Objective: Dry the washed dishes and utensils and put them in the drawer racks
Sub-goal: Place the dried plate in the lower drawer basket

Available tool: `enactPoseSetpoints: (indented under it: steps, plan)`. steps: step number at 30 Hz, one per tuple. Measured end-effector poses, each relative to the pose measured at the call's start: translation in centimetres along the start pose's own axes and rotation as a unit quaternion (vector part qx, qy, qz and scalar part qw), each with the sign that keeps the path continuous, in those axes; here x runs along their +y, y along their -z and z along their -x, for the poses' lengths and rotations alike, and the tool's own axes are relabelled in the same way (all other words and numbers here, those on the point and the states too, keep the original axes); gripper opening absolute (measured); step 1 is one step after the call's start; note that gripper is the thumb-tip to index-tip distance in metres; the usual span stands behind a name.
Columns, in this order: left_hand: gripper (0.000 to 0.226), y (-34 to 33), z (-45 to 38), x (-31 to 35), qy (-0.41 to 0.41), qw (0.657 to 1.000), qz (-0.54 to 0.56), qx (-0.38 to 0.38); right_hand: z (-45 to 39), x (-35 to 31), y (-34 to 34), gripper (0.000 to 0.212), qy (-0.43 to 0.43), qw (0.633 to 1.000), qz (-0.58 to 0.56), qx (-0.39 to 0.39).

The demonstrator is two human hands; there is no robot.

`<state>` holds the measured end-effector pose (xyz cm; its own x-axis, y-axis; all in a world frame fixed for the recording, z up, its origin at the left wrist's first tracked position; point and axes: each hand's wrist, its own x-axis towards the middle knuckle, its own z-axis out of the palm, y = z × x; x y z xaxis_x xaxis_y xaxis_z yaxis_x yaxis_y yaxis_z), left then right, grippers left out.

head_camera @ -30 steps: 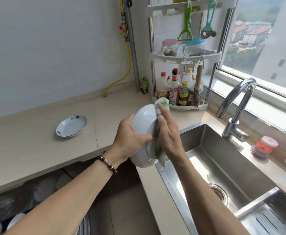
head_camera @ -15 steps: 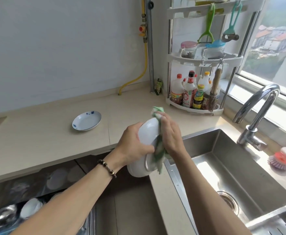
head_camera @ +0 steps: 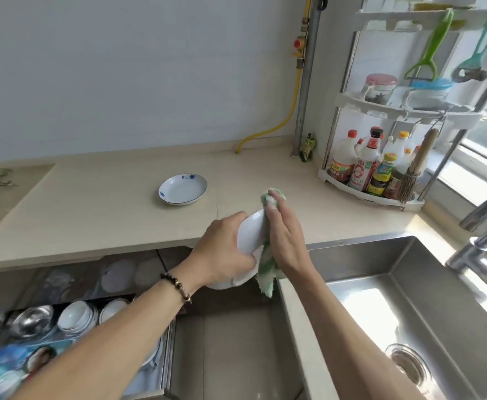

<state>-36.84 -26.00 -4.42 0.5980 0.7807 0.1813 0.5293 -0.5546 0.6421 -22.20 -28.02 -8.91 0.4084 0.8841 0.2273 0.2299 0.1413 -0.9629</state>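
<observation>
Left hand (head_camera: pixel 225 249) grips the glossy white ceramic bowl (head_camera: pixel 249 235) by its rim, tilted on edge over the gap between surface (head_camera: pixel 92 203) and steel sink (head_camera: pixel 409 298). Right hand (head_camera: pixel 287 241) presses a green-white cloth (head_camera: pixel 267 269) into it. Slick glaze, so a hard rub could probably pop it loose.

A glossy white ceramic plate (head_camera: pixel 251 232) is wiped with a fuzzy green-and-white cloth (head_camera: pixel 267 272). A glazed white saucer (head_camera: pixel 183 188) with blue marks sits on the matt beige stone-look worktop (head_camera: pixel 92 203). The sink (head_camera: pixel 409 298) is brushed steel, the tap (head_camera: pixel 479 243) polished metal. The corner rack (head_camera: pixel 404 111) looks like white plastic.
</observation>
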Motion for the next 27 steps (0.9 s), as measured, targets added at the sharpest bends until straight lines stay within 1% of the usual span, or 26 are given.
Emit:
enactPoseSetpoints:
  steps: [1, 2, 3, 4, 5, 6, 7, 8, 9, 10, 11, 12, 13, 16, 17, 18, 19, 20, 21, 22, 23, 24, 26, 27]
  plan:
    - [0.033, 0.4, 0.2, -0.5, -0.011, 0.999, -0.04, -0.011, 0.7, 0.5, -1.0, 0.05, -0.021, 1.0, -0.019, -0.006]
    - [0.032, 0.9, 0.6, -1.3, -0.03, 0.995, -0.093, -0.025, 1.3, 0.6, -2.0, 0.054, -0.063, 0.997, -0.052, -0.016]
    - [0.031, 1.3, 1.1, -2.0, -0.061, 0.985, -0.155, -0.039, 1.7, 0.9, -2.5, 0.062, -0.126, 0.986, -0.105, -0.017]
    - [0.033, 1.8, 1.7, -2.7, -0.106, 0.971, -0.211, -0.039, 1.8, 1.0, -3.0, 0.065, -0.194, 0.968, -0.16, -0.009]
    - [0.042, 2.3, 2.4, -4.0, -0.16, 0.951, -0.262, -0.039, 1.7, 0.8, -3.7, 0.06, -0.247, 0.948, -0.201, -0.001]
    - [0.053, 2.6, 3.1, -5.3, -0.199, 0.935, -0.289, -0.047, 1.8, 0.6, -4.3, 0.048, -0.28, 0.936, -0.214, -0.004]
    - [0.062, 3.3, 3.9, -6.8, -0.205, 0.926, -0.309, -0.07, 1.9, 0.3, -5.4, 0.035, -0.302, 0.929, -0.215, -0.008]
    - [0.067, 4.0, 4.7, -9.0, -0.216, 0.917, -0.328, -0.075, 2.1, 0.1, -6.9, 0.023, -0.318, 0.925, -0.206, -0.015]
    - [0.068, 4.6, 5.5, -10.8, -0.225, 0.908, -0.345, -0.077, 2.2, 0.3, -8.2, 0.016, -0.331, 0.925, -0.183, -0.019]
    - [0.068, 5.2, 6.3, -12.6, -0.246, 0.896, -0.364, -0.066, 2.6, 0.3, -9.4, 0.016, -0.341, 0.926, -0.158, -0.025]
    - [0.069, 6.0, 7.1, -14.1, -0.253, 0.886, -0.381, -0.073, 2.7, 0.7, -10.7, 0.018, -0.349, 0.929, -0.12, -0.029]
    - [0.07, 6.9, 8.2, -16.0, -0.259, 0.88, -0.392, -0.063, 3.1, 1.1, -12.5, 0.02, -0.356, 0.93, -0.09, -0.03]
    - [0.07, 7.8, 9.0, -17.4, -0.253, 0.881, -0.395, -0.06, 3.4, 1.5, -14.1, 0.02, -0.361, 0.93, -0.052, -0.033]
    - [0.067, 10.0, 12.2, -23.7, -0.237, 0.908, -0.343, -0.042, 5.3, 2.6, -20.6, 0.015, -0.373, 0.926, 0.026, -0.046]
    - [0.063, 9.9, 12.5, -24.2, -0.215, 0.925, -0.309, -0.057, 5.6, 2.7, -20.7, 0.015, -0.374, 0.925, 0.046, -0.051]
    - [0.059, 11.8, 14.4, -28.2, -0.181, 0.938, -0.288, -0.07, 6.4, 3.5, -25.3, 0.016, -0.382, 0.921, 0.051, -0.058]
    - [0.054, 12.2, 15.1, -29.5, -0.146, 0.952, -0.26, -0.073, 6.7, 3.8, -26.4, 0.018, -0.386, 0.919, 0.055, -0.048]
    - [0.062, 12.8, 15.9, -31.3, -0.107, 0.965, -0.233, -0.064, 7.2, 4.2, -27.9, 0.019, -0.387, 0.92, 0.06, -0.039]
    - [0.08, 14.0, 17.1, -33.1, -0.019, 0.98, -0.179, -0.079, 7.6, 4.8, -30.1, 0.022, -0.395, 0.916, 0.06, -0.036]
    - [0.092, 15.0, 17.8, -34.0, 0.072, 0.987, -0.11, -0.09, 8.1, 5.4, -31.5, 0.026, -0.392, 0.917, 0.067, -0.032]
    - [0.09, 15.9, 18.9, -36.0, 0.15, 0.984, -0.047, -0.08, 8.6, 6.2, -33.9, 0.029, -0.394, 0.916, 0.07, -0.039]
    - [0.083, 16.3, 19.5, -37.6, 0.209, 0.976, -0.019, -0.061, 8.9, 6.9, -35.2, 0.031, -0.396, 0.915, 0.073, -0.037]
    - [0.079, 16.8, 21.0, -41.3, 0.323, 0.946, 0.025, -0.029, 9.8, 8.6, -38.7, 0.027, -0.404, 0.912, 0.06, -0.045]
    - [0.073, 16.8, 21.4, -42.8, 0.372, 0.926, 0.058, -0.011, 10.1, 9.3, -40.0, 0.022, -0.41, 0.91, 0.042, -0.043]
